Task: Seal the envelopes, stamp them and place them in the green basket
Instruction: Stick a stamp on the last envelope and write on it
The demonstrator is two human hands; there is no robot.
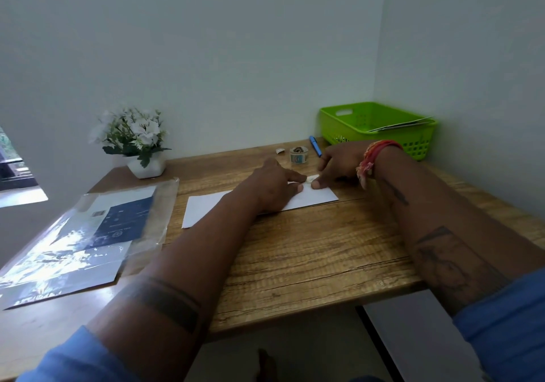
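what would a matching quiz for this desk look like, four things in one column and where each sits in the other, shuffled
Things:
1. white paper envelope
2. green plastic basket
3. white flowers in a white pot
4. blue pen

Places:
A. back left of the wooden desk
B. back right corner by the walls
C. under both hands
D. between the stamp roll and the basket

Pairs: 1-C, 2-B, 3-A, 4-D

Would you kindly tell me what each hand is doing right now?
Left hand: pinches the stamp over the envelope.
Right hand: pinches the same stamp.
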